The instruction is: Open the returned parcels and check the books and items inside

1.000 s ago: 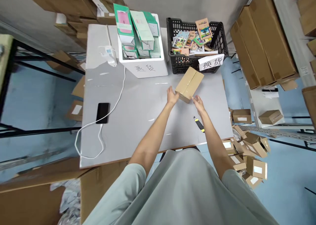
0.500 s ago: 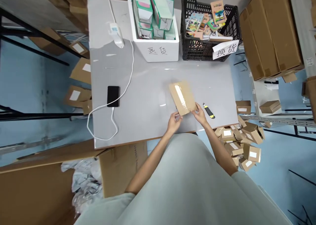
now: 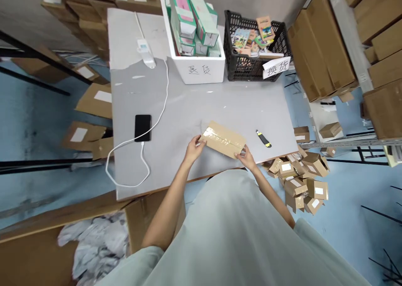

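Note:
A small cardboard box (image 3: 223, 139) with shiny clear tape along its upper face is held over the front part of the grey table (image 3: 179, 106). My left hand (image 3: 195, 147) grips its left end, fingers closed on the edge. At the opposite end my right hand (image 3: 246, 157) pinches the lower right corner. To the right of the box lies a black and yellow utility knife (image 3: 264, 138), apart from both hands.
A white bin (image 3: 201, 70) of green-and-white boxes and a black crate (image 3: 251, 66) of small booklets stand at the back. Left on the table lie a black phone (image 3: 143, 127), a white cable and a power strip (image 3: 146, 53). Cartons (image 3: 298, 185) are heaped on the floor at right.
The cardboard box has been turned so its long side runs left to right, taped face up. My hands have moved farther apart, to its two ends. The camera view has shifted slightly.

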{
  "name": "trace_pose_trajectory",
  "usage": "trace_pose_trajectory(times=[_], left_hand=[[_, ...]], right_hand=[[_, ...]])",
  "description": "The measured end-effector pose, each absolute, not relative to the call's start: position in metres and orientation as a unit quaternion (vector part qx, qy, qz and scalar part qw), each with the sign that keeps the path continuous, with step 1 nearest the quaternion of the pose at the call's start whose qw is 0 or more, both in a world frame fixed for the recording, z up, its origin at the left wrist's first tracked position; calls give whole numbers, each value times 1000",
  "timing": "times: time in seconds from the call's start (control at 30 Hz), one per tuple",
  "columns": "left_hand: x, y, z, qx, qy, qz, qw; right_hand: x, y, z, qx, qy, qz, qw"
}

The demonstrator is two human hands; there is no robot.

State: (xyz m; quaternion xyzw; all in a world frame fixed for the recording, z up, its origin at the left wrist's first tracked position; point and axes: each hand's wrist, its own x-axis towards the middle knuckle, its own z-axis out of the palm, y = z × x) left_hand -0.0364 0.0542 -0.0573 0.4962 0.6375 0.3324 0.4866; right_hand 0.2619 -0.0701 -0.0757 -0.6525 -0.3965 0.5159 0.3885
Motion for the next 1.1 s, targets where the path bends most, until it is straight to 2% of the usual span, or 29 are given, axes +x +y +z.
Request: trace_pose_trajectory(times=[0.13,0.47,0.6,0.77,0.93,1.1], left_hand=[[-25,53,-56,538,608,317,491],[-30,-38,-50,540,628,272,490],[-32,-53,-43,542,632,279,479],[-33,-33,-33,560,665,270,414],[-27,13,-40,552,690,245,399],[-30,38,-54,518,688,263,435]], right_hand=[[262,-71,-70,-666,-371,518,389],[265,-92,-54,-650,-357,498,450],[271,-96,-36,-662,-412,465,419],[290,-70,-23,-699,-425,430,381],[293,-18,-35,-717,-439,419,345],[288,18,-51,-700,-455,452,313]])
